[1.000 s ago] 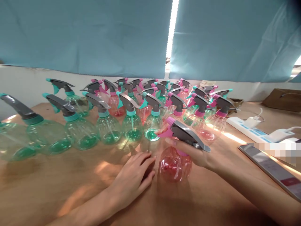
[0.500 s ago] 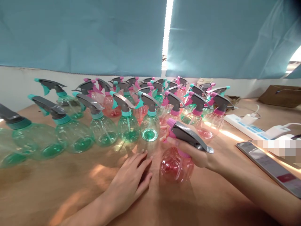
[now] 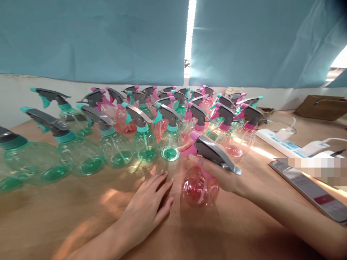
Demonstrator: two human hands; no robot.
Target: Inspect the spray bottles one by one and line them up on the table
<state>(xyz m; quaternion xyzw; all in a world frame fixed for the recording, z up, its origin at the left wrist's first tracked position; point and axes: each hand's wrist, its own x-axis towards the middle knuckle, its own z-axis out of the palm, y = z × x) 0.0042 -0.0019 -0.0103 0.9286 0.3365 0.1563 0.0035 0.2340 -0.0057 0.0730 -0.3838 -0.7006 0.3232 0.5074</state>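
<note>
My right hand [image 3: 217,173] is wrapped round the neck of a pink spray bottle [image 3: 199,189], just under its grey sprayer head with the pink nozzle and trigger. The bottle is upright and see-through; whether its base touches the table I cannot tell. My left hand [image 3: 149,198] lies flat on the wooden table [image 3: 89,224], fingers stretched out and holding nothing, to the left of that bottle. Beyond the hands stands a row of green spray bottles, the nearest being a green spray bottle [image 3: 170,142] with a turquoise collar.
Several more pink and green spray bottles [image 3: 126,117] crowd the back of the table. At the right lie a white power strip [image 3: 279,142] with chargers plugged in, a phone [image 3: 306,189] and a brown bag [image 3: 320,107]. A blue curtain [image 3: 94,39] hangs behind.
The whole view has shifted slightly, moving everything a little left and up. My right hand keeps its hold on the pink spray bottle, and my left hand stays flat on the table.
</note>
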